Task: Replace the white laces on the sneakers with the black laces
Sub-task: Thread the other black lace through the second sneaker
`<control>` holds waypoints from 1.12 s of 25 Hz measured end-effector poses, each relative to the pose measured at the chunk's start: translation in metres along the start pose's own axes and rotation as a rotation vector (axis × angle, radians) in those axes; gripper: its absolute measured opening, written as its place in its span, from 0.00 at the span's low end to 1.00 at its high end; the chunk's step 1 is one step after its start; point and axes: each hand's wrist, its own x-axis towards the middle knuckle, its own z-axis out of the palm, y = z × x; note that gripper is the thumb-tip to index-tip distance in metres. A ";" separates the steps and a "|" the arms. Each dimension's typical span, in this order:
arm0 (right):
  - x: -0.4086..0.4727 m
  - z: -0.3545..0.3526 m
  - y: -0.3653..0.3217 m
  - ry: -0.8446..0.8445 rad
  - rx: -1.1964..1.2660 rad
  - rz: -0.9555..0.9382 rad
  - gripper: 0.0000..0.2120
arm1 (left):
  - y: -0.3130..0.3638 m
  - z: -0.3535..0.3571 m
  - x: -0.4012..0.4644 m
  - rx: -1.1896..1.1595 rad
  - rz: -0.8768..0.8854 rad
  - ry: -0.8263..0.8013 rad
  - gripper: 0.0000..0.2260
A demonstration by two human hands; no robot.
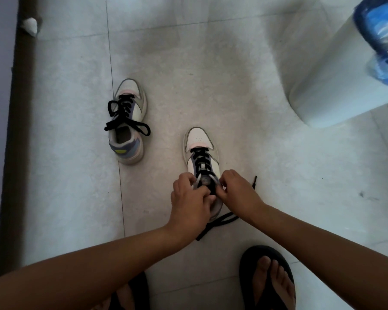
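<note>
Black laces (201, 161) half threaded through near sneaker (198, 142), left hand (189, 205) and right hand (239, 191) both pinching lace ends at its top eyelets, second sneaker (128, 121) far left on floor (233, 86).

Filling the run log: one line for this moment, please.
far sneaker: black-laced, tied | near sneaker: black lace partly threaded | left hand, right hand: pinching lace at top eyelets

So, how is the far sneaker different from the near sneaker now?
The far sneaker stands alone, its black lace fully threaded with loose loops; the near sneaker is held at its top eyelets by the left hand and right hand, lace ends trailing on the floor. Both carry black laces.
</note>
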 end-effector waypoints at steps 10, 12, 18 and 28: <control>-0.003 -0.007 -0.005 0.029 0.154 -0.004 0.10 | -0.008 -0.012 -0.007 -0.143 -0.053 -0.310 0.13; 0.005 -0.015 -0.009 0.064 0.221 -0.015 0.09 | -0.013 -0.016 -0.008 -0.080 -0.018 -0.301 0.13; 0.027 -0.016 -0.021 -0.046 0.183 0.045 0.07 | -0.021 -0.021 0.004 -0.019 -0.042 -0.247 0.09; 0.023 -0.016 -0.012 -0.079 -0.191 -0.382 0.11 | -0.026 -0.008 0.003 0.183 -0.048 -0.188 0.13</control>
